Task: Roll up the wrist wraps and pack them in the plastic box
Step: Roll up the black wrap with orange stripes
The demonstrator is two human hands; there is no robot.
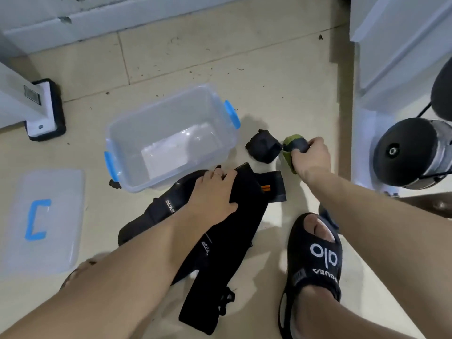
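Two rolls done: black roll (263,148) on the floor just right of the plastic box (137,178), and a green-and-grey roll (294,146) beside it, touching or nearly so.
Right hand (310,156): fingers curled round the green-and-grey roll, holding it low over the tiles next to the black one.
Left hand (215,192): fingers straight, palm flat, pressing on the loose black wraps (215,253) spread across the floor in front of the box.
Box: lid off, blue clips out to the sides; nothing packed in it that I can make out, only glare on the clear bottom.
Lid (44,221): lying flat well to the left, apart from the box.
Risk, unrolling: the green roll may spring open if let go without its end fastened; whether it is fastened cannot be seen under the fingers.
Risk, knock: setting it down this tight against the black roll could nudge that one loose.
Risk, tangle: the flat wraps overlap one another, so pulling one out could drag its neighbour and twist the strap loop at the near end.
Risk, foot: the sandal (315,263) sits just beside the pile; a shift of the foot could pin or scuff a wrap.
Risk, small piece: a dark scrap (115,184) lies at the box's near-left corner, easy to overlook when packing.
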